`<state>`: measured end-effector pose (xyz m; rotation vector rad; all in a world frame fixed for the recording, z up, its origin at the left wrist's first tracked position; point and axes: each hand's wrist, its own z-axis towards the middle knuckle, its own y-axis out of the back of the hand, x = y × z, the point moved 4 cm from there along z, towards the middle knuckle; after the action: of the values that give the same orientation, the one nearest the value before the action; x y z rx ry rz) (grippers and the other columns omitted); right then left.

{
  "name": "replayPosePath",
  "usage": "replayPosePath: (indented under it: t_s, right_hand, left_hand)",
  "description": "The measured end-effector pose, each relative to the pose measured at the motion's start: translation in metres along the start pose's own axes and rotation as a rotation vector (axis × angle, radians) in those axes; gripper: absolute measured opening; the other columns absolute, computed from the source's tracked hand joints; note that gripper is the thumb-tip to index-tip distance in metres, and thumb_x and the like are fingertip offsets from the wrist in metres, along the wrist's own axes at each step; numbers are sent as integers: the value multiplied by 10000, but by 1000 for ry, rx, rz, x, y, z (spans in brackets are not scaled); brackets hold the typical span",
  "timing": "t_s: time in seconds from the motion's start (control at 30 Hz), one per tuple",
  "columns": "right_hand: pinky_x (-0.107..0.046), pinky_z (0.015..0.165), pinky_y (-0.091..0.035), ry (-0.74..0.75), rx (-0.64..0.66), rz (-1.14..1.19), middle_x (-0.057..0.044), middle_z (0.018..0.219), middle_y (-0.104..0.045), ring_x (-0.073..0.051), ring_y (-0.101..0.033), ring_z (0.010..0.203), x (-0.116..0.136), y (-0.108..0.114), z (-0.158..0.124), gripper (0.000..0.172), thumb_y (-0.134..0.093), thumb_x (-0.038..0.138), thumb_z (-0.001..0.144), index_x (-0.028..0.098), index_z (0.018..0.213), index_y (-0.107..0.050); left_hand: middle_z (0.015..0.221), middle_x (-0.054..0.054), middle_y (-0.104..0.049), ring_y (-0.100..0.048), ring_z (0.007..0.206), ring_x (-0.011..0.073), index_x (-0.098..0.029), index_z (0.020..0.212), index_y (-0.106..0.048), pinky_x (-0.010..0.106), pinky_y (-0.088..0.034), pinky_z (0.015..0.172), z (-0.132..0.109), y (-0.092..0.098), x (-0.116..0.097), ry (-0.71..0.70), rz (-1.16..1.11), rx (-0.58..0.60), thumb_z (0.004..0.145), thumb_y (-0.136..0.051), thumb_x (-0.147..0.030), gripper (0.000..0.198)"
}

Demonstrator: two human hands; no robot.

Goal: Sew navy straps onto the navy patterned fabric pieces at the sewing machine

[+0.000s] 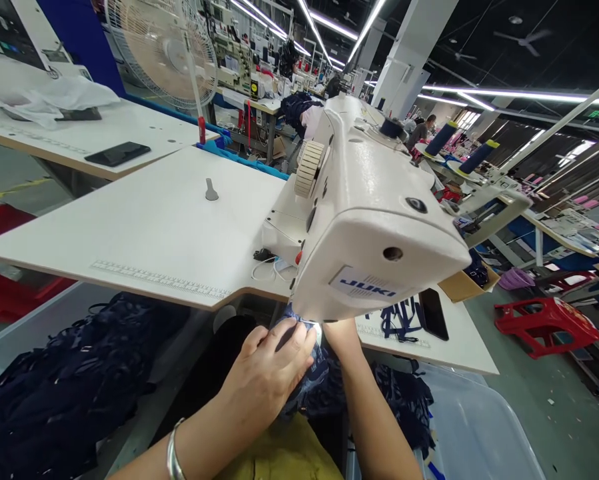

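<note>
Head view: at the near left a bin (54, 387) is heaped with dark navy cut pieces, and above it spreads the white table (144, 220), bare here but for a printed ruler along its near edge. The left hand (269, 367), a bracelet (175, 453) on its wrist, lies knuckles up with the fingers curled down over the navy fabric (312, 390), gripping it just under the near end of the sewing machine (374, 207). The fabric runs from the person's lap up to the needle area, which the machine head hides. The right hand (338, 332) reaches in beside it; only the wrist shows, so I cannot tell how far it is open or what it holds. Right of the machine a few navy strips (396, 320) lie on the table next to a phone (433, 313), and a clear bin (479, 433) sits at the near right. Judging by the full heap on the left and the few strips on the right, much of the sewing seems left to do.
</note>
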<state>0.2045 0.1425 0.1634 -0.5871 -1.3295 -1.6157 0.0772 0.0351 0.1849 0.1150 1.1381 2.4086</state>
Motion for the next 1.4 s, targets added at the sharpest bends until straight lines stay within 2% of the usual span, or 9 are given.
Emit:
replayPosePath:
  t_s: [0.47,0.63,0.87,1.0,1.13,1.2,1.27,1.33,1.4]
  right_hand:
    - [-362,929,-439,-136,-106,73,-64,922,-664,-222,-590,963,9,12,-23,191,-482,281,865,189,948,-627]
    - [-235,613,-398,-214,225,133,24,710,-510,-133,-474,657,12,16,-66,261,-446,391,944,206,776,-520]
    - [-218,692,-404,-128,357,151,13,836,-569,-120,-511,753,31,27,-86,188,-418,338,984,214,929,-549]
    - [-217,678,-420,126,399,5,1,851,-576,-123,-533,750,54,33,-92,106,-427,261,981,221,940,-516]
    - [-271,648,-397,466,67,-454,-41,853,-640,-168,-541,735,62,23,-81,106,-444,225,975,209,936,-541]
    - [-280,597,-372,490,-26,-608,-42,796,-645,-174,-531,686,57,11,-71,141,-464,253,972,207,899,-575]
    - [-276,558,-358,424,-84,-650,-43,777,-634,-172,-536,669,50,3,-63,164,-476,285,969,209,931,-616]
    - [-267,528,-344,353,-125,-644,-38,765,-610,-164,-534,649,45,2,-60,180,-483,299,964,229,974,-649]
    - [-256,522,-345,286,-116,-604,-33,754,-583,-158,-534,640,41,4,-62,200,-482,302,961,255,964,-676]
  left_hand:
    - [1100,15,-692,-571,1045,222,-195,1160,-622,386,-357,883,3,-2,-3,-54,17,19,939,-497,-241,258]
    - [1198,50,-637,-537,1074,248,-168,1205,-602,395,-381,918,-1,-7,-5,-167,78,100,921,-480,-183,310]
    - [1149,87,-608,-525,1080,246,-211,1171,-598,381,-417,911,2,5,-1,-112,-117,172,927,-438,-182,293]
    - [963,37,-635,-569,864,156,-195,818,-599,254,-463,749,-2,20,2,37,-608,490,954,-416,-310,256]
    - [622,-46,-562,-481,540,90,-188,748,-538,185,-361,471,-15,14,11,298,-750,791,971,-336,-432,387]
    - [593,-42,-561,-499,520,106,-189,763,-554,207,-361,472,-14,10,22,364,-540,663,969,-331,-444,396]
    - [693,5,-635,-583,622,155,-180,849,-602,253,-427,565,-8,13,29,310,-261,359,957,-387,-426,344]
    - [943,77,-693,-634,878,217,-169,1032,-622,322,-467,765,-5,19,28,160,-83,77,945,-454,-344,257]
    - [1177,84,-658,-575,1115,213,-189,1207,-570,356,-391,968,-5,18,21,-26,-80,-9,955,-432,-226,290]
